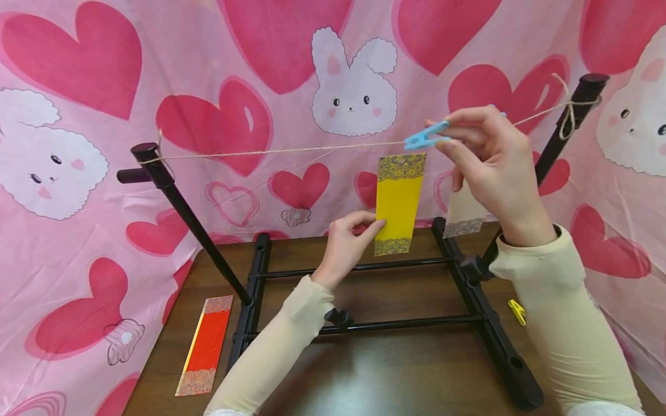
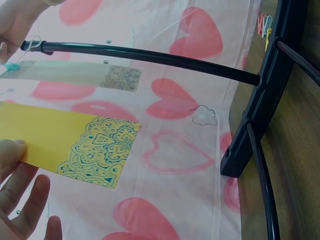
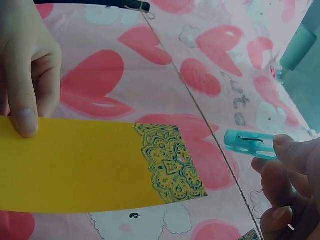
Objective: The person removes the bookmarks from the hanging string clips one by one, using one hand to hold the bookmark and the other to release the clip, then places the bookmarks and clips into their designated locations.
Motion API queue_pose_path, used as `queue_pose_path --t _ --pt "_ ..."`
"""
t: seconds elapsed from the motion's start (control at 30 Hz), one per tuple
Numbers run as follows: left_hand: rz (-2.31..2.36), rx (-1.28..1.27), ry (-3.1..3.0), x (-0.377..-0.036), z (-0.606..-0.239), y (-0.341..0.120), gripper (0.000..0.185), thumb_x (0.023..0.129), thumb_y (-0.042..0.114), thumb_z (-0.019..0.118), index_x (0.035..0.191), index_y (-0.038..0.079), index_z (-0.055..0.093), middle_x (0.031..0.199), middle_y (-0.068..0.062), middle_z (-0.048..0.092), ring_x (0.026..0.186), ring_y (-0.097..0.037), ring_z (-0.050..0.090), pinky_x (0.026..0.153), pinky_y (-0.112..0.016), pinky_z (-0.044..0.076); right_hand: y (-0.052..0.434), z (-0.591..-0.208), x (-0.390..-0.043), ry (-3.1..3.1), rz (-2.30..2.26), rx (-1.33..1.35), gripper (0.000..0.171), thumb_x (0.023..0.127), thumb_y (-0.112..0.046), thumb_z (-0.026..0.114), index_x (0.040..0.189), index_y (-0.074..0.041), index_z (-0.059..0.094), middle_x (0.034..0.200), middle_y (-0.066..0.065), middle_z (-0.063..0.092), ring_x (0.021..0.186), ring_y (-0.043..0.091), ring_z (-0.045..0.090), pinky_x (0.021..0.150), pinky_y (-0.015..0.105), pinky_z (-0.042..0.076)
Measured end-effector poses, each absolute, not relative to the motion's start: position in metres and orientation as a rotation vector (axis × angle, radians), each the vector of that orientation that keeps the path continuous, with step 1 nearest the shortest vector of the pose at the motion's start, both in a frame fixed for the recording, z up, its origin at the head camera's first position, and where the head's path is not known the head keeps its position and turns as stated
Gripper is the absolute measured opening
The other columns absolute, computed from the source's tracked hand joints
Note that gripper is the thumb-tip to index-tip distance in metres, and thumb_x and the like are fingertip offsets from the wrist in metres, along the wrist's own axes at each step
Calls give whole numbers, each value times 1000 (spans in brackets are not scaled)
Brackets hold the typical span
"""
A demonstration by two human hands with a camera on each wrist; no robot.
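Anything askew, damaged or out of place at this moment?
Nothing damaged. The yellow strip hangs slightly tilted below the string, held by the left hand; the right hand pinches a blue clothespin. A yellow clip lies loose on the table.

A pink cloth backdrop printed with hearts and white rabbits hangs behind and beside the dark wooden worktop, evenly lit.
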State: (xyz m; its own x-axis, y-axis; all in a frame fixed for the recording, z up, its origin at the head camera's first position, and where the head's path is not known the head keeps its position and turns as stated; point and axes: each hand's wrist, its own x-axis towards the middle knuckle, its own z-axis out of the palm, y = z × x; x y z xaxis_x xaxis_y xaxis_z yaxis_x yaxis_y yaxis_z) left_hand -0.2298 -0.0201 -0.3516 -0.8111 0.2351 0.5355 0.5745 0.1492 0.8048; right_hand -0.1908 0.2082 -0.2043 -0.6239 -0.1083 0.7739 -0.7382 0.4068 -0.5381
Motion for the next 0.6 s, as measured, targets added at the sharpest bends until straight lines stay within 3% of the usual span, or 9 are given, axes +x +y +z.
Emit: queue_pose_path --t 0.2,0.6 --pt "-1691 -773 -2160 -226 -353 -22 17 96 17 77 108 6 80 98 -5 78 82 -14 67 82 -33 61 215 -211 -186 -1974 1223 755 35 95 8 68 130 6 62 125 6 75 49 12 54 56 19 51" --pt "-1650 -748 -2180 -215 -354 -29 15 95 17 78 105 7 81 93 -2 76 83 -14 63 78 -26 56 228 -221 -185 -1953 1262 801 38 92 14 68 129 8 62 121 6 76 49 11 55 54 19 50"
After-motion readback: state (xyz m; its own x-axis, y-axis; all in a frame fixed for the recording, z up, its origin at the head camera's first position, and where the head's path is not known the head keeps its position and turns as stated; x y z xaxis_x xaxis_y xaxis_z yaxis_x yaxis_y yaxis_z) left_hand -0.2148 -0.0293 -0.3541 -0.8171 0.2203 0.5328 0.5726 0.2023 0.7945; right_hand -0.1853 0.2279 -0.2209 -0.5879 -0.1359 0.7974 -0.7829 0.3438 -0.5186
